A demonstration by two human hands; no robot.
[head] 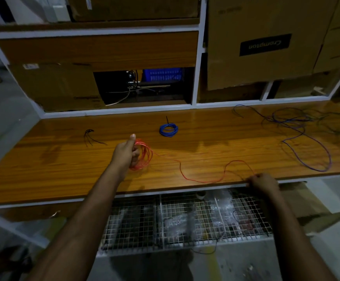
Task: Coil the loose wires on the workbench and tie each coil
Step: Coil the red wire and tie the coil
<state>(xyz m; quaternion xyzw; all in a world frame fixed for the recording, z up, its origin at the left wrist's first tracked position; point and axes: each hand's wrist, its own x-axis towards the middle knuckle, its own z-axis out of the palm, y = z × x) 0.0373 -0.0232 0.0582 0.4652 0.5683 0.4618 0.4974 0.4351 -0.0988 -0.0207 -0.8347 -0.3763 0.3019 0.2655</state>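
My left hand [125, 152] grips a partly wound coil of red wire [143, 156] above the wooden workbench [63, 159]. The loose tail of the red wire [201, 180] snakes right across the bench to my right hand [263, 182], which pinches it at the front edge. A blue coil [168, 129] lies tied with a black tie further back. A long purple wire [307, 157] and a tangle of dark wires [335, 122] sprawl at the right end of the bench.
A few black ties [91, 136] lie at the left of the bench. Cardboard boxes [264, 43] fill the shelves behind. A wire mesh basket [185, 220] with plastic bags sits under the front edge.
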